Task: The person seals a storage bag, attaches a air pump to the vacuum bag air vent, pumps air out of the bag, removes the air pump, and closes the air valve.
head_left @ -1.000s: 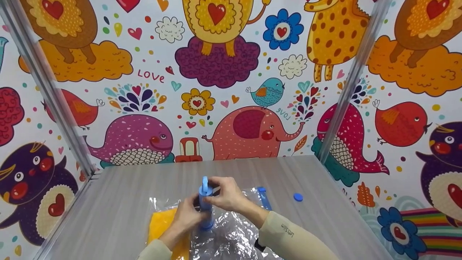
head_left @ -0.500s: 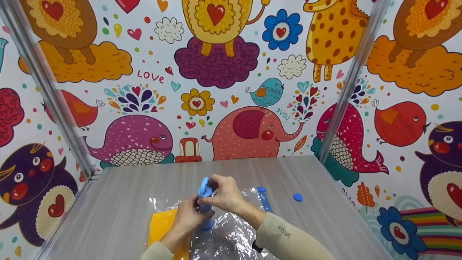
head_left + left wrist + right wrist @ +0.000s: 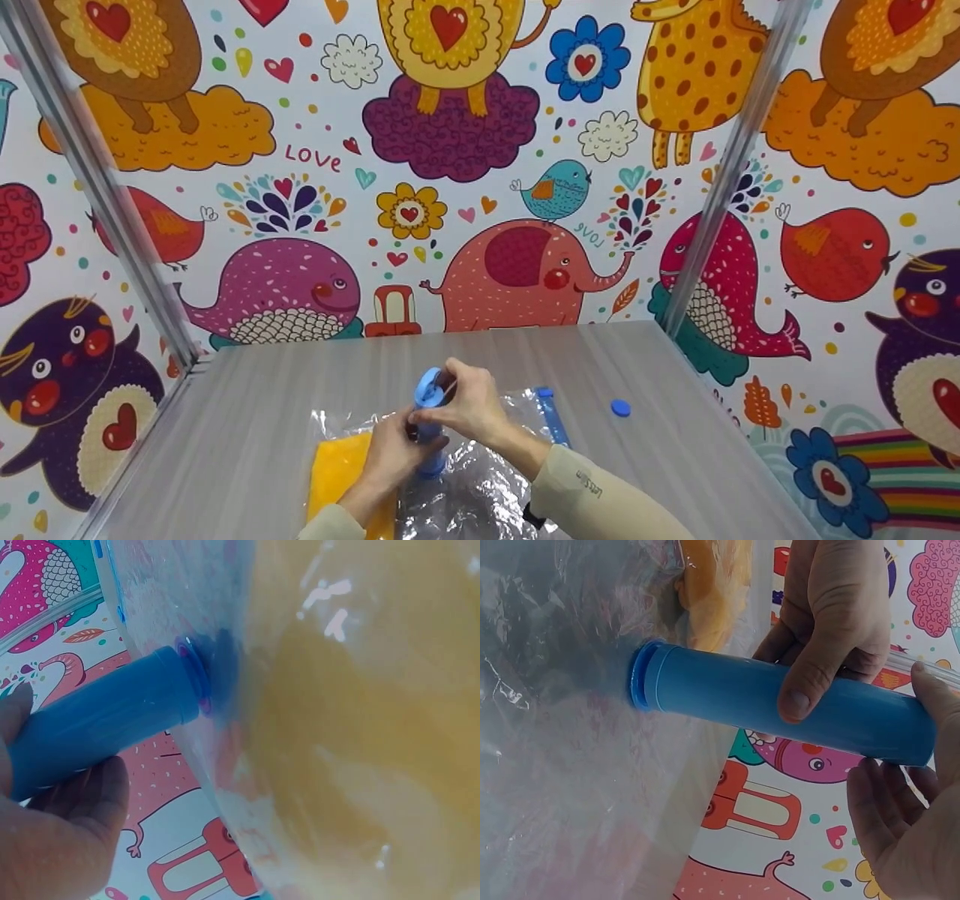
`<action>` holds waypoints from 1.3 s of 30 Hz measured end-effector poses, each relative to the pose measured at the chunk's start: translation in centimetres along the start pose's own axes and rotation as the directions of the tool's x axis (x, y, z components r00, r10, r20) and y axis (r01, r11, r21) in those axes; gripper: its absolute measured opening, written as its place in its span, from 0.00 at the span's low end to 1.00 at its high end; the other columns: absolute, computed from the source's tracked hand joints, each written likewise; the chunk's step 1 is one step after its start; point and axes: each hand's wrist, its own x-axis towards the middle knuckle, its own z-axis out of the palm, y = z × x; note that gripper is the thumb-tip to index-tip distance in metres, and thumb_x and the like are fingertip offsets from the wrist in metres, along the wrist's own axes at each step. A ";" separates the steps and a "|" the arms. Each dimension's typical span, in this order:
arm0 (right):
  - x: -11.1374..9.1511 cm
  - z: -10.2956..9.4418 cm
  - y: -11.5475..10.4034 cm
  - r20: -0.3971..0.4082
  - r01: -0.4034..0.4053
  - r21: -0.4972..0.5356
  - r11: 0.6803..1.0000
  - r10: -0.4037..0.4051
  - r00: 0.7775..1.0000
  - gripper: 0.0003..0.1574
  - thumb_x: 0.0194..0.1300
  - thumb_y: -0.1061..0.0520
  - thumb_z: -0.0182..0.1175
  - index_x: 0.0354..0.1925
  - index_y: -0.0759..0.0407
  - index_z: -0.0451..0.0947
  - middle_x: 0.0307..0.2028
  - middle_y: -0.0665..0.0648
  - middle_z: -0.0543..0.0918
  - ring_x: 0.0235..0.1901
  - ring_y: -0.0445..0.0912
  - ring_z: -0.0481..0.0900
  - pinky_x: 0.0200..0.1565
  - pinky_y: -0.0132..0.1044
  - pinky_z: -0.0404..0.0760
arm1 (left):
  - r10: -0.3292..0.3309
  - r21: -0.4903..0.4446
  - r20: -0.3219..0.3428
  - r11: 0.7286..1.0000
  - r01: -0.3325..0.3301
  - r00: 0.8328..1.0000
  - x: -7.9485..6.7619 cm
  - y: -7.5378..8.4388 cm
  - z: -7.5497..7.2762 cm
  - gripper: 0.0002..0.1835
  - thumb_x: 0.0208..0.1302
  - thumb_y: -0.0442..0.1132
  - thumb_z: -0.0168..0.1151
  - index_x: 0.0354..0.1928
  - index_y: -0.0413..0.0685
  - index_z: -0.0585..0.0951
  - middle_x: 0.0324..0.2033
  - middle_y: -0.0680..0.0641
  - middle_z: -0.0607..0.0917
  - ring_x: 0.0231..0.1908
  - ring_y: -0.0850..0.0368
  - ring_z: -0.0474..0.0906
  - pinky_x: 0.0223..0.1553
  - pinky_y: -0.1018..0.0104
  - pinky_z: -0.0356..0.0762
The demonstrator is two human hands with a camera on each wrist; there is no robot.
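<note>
A blue hand pump point(image 3: 430, 396) stands nearly upright on a clear plastic bag point(image 3: 480, 487). Its foot meets the round blue valve point(image 3: 640, 675) of the bag, as the right wrist view shows. My left hand point(image 3: 394, 446) grips the pump's barrel, with the thumb point(image 3: 801, 699) lying along its side. At the top, near the loop handle point(image 3: 427, 379), my right hand point(image 3: 471, 401) holds the pump's upper end between thumb and fingers. Inside the bag, on the left, lies something soft and yellow point(image 3: 336, 472), partly behind my left forearm.
A round blue cap point(image 3: 620, 408) lies on the grey table point(image 3: 262, 397), right of the bag. Along the bag's right edge runs a blue strip point(image 3: 553, 420). Printed walls point(image 3: 480, 187) with metal corner posts point(image 3: 112, 187) enclose the table.
The pump's loop handle, edge-on before, has turned so that its opening shows. My right hand has twisted slightly with it, while my left hand keeps its grip on the barrel.
</note>
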 end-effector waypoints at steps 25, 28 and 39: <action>0.2 -1.8 1.2 0.190 0.021 0.038 0.999 -0.028 0.981 0.41 0.52 0.45 0.90 0.61 0.51 0.86 0.50 0.52 0.94 0.48 0.51 0.91 0.47 0.33 0.88 | -0.031 -0.068 0.147 0.997 0.041 0.989 0.8 0.4 -1.0 0.25 0.57 0.34 0.79 0.58 0.35 0.86 0.51 0.35 0.94 0.51 0.41 0.92 0.63 0.32 0.89; 0.2 -1.9 1.2 0.223 0.018 0.065 0.998 -0.032 0.974 0.42 0.54 0.45 0.89 0.64 0.51 0.85 0.52 0.53 0.94 0.52 0.55 0.91 0.49 0.33 0.89 | -0.040 -0.089 0.176 0.994 0.056 0.984 1.0 0.4 -1.2 0.27 0.57 0.33 0.78 0.60 0.33 0.84 0.53 0.33 0.93 0.52 0.39 0.92 0.64 0.31 0.88; 0.3 -1.3 1.3 0.289 -0.026 0.201 0.979 -0.034 0.957 0.35 0.64 0.60 0.79 0.68 0.52 0.84 0.56 0.57 0.93 0.54 0.51 0.92 0.53 0.30 0.91 | 0.002 -0.072 0.195 0.997 0.013 0.981 1.0 -0.3 -1.5 0.30 0.53 0.34 0.77 0.59 0.31 0.84 0.55 0.31 0.93 0.56 0.36 0.91 0.68 0.31 0.85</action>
